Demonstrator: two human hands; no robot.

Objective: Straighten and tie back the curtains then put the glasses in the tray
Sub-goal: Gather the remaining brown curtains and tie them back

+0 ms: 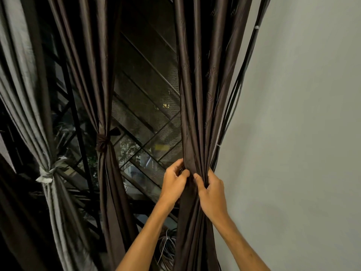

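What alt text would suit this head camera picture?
The left hand and right hand grip the bunched folds of a dark brown curtain beside a grey wall. Farther left, a second brown curtain and a grey curtain hang tied.

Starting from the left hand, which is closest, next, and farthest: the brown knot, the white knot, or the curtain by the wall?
1. The curtain by the wall: gripped by the left hand.
2. The brown knot: in the middle.
3. The white knot: far left.
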